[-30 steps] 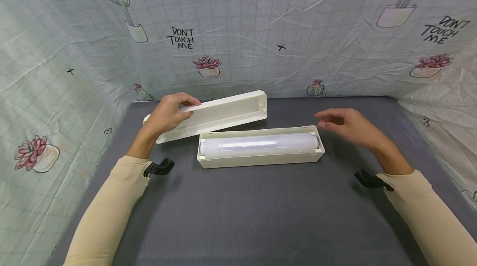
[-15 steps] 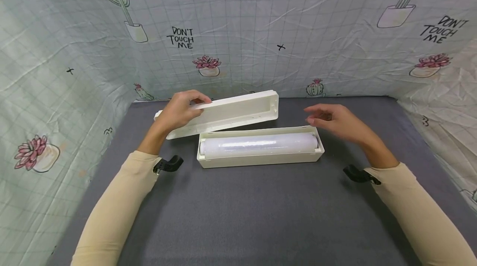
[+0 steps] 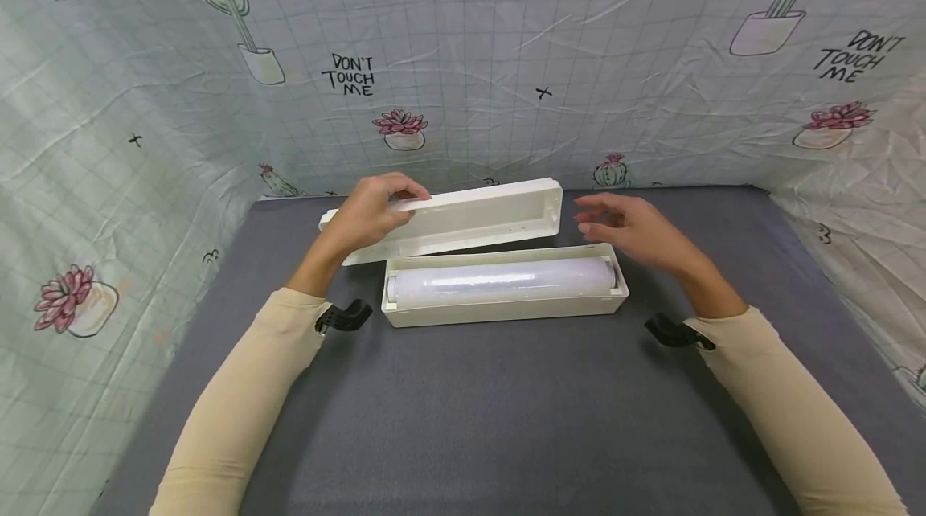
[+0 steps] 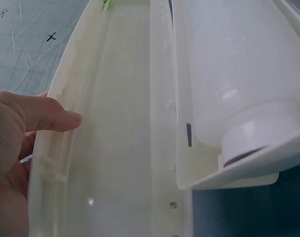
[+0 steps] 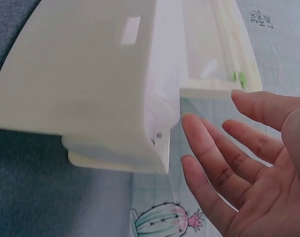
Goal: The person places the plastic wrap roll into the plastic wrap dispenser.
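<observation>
My left hand (image 3: pixel 372 210) pinches the upper long edge of a white, hollow box lid (image 3: pixel 485 219), its thumb (image 4: pixel 61 116) on the inner side. The lid is tilted with its hollow face toward me, behind a long white box (image 3: pixel 506 313). Inside that box lies a roll of clear plastic wrap (image 3: pixel 499 281). Near the lid's right end my right hand (image 3: pixel 629 228) hovers with relaxed fingers and holds nothing. In the right wrist view, the fingertips (image 5: pixel 192 123) stand just apart from the box's end.
A grey cloth-covered table (image 3: pixel 492 411) lies under everything. Behind and at the sides hangs a patterned curtain (image 3: pixel 470 58) with cactus drawings. Each wrist wears a black strap mount, such as the left one (image 3: pixel 347 315).
The left hand has carried the lid to the right, along the back of the box. My right hand has moved left toward the lid's end. The box and roll stay put.
</observation>
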Available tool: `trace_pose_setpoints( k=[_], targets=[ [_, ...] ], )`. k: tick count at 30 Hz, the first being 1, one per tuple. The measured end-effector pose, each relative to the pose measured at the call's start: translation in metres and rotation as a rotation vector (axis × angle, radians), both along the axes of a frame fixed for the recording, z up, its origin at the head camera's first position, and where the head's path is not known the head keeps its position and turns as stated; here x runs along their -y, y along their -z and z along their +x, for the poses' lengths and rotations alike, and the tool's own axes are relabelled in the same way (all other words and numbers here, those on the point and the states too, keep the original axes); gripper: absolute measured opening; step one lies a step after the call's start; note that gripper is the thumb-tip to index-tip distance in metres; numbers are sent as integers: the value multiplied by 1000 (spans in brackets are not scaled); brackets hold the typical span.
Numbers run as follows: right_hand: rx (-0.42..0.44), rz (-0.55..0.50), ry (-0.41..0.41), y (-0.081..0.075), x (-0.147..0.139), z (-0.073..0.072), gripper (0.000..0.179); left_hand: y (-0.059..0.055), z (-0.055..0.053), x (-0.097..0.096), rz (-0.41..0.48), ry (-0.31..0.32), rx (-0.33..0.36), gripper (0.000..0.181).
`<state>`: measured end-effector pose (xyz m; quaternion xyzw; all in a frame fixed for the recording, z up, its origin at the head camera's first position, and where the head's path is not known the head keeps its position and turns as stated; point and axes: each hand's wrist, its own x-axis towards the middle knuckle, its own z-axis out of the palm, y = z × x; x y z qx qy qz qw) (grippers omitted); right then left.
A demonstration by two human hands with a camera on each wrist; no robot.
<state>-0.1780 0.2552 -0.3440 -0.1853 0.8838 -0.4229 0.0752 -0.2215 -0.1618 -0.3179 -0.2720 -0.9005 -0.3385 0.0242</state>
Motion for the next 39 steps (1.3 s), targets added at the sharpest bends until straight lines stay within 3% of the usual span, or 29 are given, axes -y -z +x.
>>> trace_pose_setpoints(
  k=[13,22,31,39],
  targets=[
    [62,-48,53,1,15,-12,61,-2,1,-17,4,63,-27,32],
    [69,-88,71,3,16,-13,57,-2,-1,-26,-4,83,-48,33],
    [69,-160,97,3,13,-16,42,-6,0,-31,4,100,-48,31],
    [74,-167,134,0,8,-12,40,-7,-2,-19,18,71,-38,24]
  ],
)
